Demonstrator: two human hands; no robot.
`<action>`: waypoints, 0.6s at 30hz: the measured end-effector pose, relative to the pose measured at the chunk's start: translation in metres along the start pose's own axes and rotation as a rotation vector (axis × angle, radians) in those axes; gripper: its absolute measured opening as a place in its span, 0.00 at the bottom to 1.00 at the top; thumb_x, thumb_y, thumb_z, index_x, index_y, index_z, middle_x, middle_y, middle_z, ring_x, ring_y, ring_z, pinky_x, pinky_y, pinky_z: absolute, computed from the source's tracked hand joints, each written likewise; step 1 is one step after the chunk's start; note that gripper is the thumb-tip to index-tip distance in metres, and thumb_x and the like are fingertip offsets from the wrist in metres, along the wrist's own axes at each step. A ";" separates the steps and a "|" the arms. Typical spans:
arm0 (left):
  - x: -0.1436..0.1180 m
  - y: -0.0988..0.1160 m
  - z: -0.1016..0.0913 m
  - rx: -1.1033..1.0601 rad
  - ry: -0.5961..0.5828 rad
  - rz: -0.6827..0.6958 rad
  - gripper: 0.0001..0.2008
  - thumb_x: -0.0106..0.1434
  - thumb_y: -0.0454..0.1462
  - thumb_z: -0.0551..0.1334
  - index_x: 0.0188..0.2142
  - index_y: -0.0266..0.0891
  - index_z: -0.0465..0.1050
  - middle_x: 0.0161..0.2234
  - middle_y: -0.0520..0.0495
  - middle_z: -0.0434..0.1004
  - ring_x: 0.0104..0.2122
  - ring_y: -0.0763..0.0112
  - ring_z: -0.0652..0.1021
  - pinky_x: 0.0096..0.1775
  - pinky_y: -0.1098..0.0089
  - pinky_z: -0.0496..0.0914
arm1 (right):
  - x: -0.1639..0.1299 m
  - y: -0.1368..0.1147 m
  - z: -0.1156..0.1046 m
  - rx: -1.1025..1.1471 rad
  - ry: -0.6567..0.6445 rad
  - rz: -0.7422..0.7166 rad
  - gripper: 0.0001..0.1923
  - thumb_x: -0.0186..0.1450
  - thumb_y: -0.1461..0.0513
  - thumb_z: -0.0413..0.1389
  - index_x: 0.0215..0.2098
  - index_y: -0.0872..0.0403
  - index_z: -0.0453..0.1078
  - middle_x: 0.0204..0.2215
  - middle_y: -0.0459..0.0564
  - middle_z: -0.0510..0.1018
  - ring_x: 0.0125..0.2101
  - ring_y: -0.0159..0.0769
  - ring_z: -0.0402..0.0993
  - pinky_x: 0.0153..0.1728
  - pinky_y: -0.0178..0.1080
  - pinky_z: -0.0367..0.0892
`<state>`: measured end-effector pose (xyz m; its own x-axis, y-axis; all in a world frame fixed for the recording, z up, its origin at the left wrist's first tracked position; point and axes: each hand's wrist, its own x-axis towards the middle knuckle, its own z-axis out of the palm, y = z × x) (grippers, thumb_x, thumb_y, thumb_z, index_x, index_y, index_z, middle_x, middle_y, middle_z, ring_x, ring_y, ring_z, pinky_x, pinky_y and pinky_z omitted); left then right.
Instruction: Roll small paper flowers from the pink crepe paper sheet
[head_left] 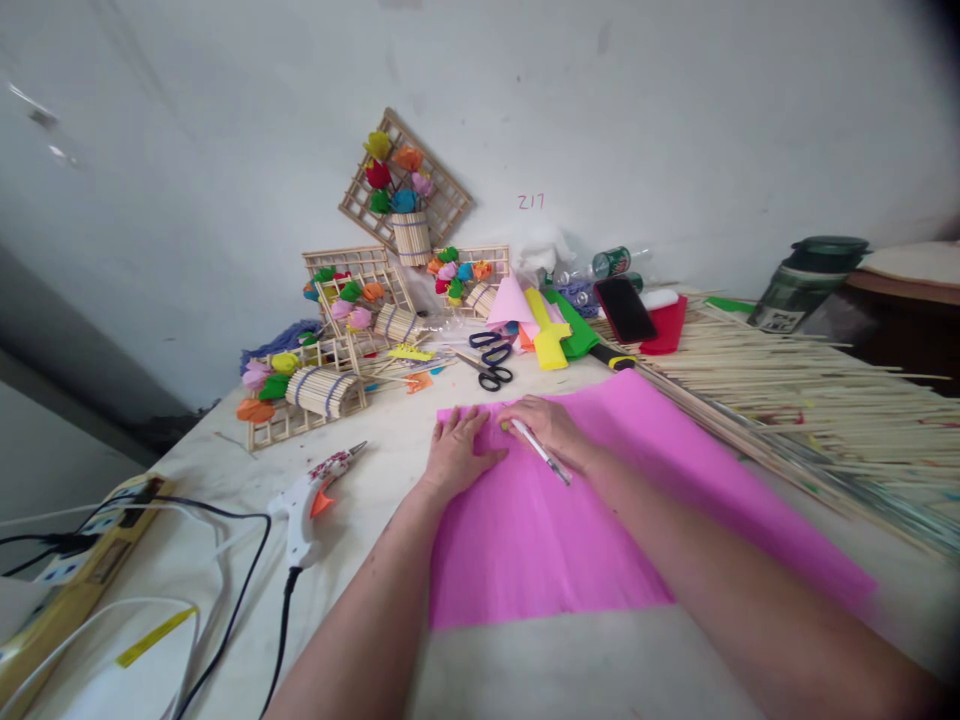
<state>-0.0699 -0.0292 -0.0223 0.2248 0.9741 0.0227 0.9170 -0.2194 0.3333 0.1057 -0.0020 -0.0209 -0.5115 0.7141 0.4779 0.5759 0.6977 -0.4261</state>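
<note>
A large pink sheet of paper (570, 520) lies flat on the white table (375, 420) in front of me. My left hand (456, 452) presses flat on the sheet's far left corner, fingers spread. My right hand (546, 428) rests beside it on the sheet's far edge and holds a white pen (541, 452) whose barrel points back toward me. The two hands nearly touch.
A white glue gun (313, 495) with a black cord lies left of the sheet, a power strip (82, 545) further left. Black scissors (491, 362), folded coloured papers (544, 325), a phone (624, 308) and stick-and-paper-flower crafts (315, 385) sit behind. Bamboo sticks (795, 390) pile at right.
</note>
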 end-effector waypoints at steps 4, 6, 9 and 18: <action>0.000 0.000 0.000 0.016 0.000 0.014 0.34 0.53 0.55 0.54 0.57 0.47 0.53 0.60 0.52 0.50 0.60 0.60 0.47 0.57 0.57 0.43 | -0.001 0.016 -0.016 0.001 0.112 0.093 0.10 0.58 0.63 0.52 0.37 0.51 0.71 0.33 0.47 0.76 0.35 0.33 0.70 0.36 0.33 0.62; 0.000 -0.001 0.000 0.018 -0.004 0.019 0.34 0.53 0.55 0.54 0.57 0.47 0.52 0.60 0.51 0.50 0.60 0.59 0.47 0.57 0.57 0.43 | -0.001 0.026 -0.023 0.012 0.118 0.131 0.10 0.58 0.63 0.52 0.37 0.50 0.71 0.33 0.47 0.76 0.35 0.33 0.71 0.36 0.33 0.63; 0.001 -0.002 0.000 0.024 -0.008 0.022 0.35 0.53 0.56 0.53 0.57 0.47 0.52 0.60 0.51 0.49 0.60 0.60 0.47 0.57 0.58 0.42 | -0.001 0.034 -0.027 0.057 0.054 0.149 0.10 0.57 0.62 0.53 0.37 0.50 0.71 0.33 0.46 0.76 0.33 0.33 0.71 0.34 0.33 0.63; 0.000 -0.003 0.000 0.037 -0.008 0.035 0.35 0.54 0.56 0.52 0.58 0.46 0.52 0.60 0.50 0.49 0.60 0.60 0.47 0.57 0.58 0.43 | -0.003 0.032 -0.022 0.148 -0.102 0.056 0.10 0.57 0.60 0.52 0.36 0.52 0.72 0.31 0.47 0.76 0.31 0.31 0.71 0.32 0.32 0.62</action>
<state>-0.0729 -0.0281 -0.0230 0.2597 0.9653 0.0267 0.9200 -0.2557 0.2969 0.1401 0.0173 -0.0189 -0.5479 0.7489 0.3728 0.5093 0.6522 -0.5615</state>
